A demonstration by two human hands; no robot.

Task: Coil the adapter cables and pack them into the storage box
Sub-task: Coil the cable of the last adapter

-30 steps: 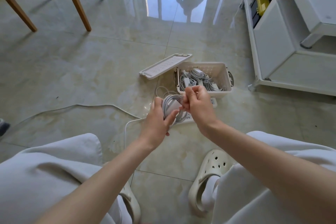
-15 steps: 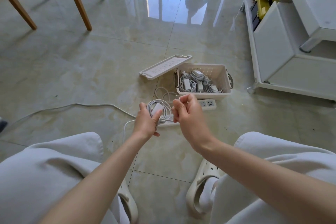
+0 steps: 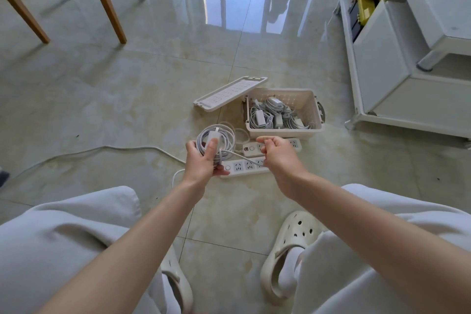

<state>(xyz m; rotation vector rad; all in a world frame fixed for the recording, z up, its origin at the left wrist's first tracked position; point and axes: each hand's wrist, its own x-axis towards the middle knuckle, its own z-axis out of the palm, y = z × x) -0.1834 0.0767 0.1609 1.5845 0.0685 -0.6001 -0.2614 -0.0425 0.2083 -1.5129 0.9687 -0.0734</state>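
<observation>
You sit over a glossy tiled floor [image 3: 102, 109], with a white cabinet [image 3: 382, 58] to your right. The open storage box [image 3: 285, 133] stands ahead on the tiles with several coiled adapters [image 3: 272, 116] inside, and its lid [image 3: 229, 93] lies just beside it on the left. Two power strips [image 3: 244, 166] lie between the box and you. Your left hand [image 3: 201, 163] grasps a coiled adapter cable [image 3: 225, 135], thumb on its brick. Your right hand [image 3: 277, 154] pinches the free end [image 3: 242, 156] running from the coil.
</observation>
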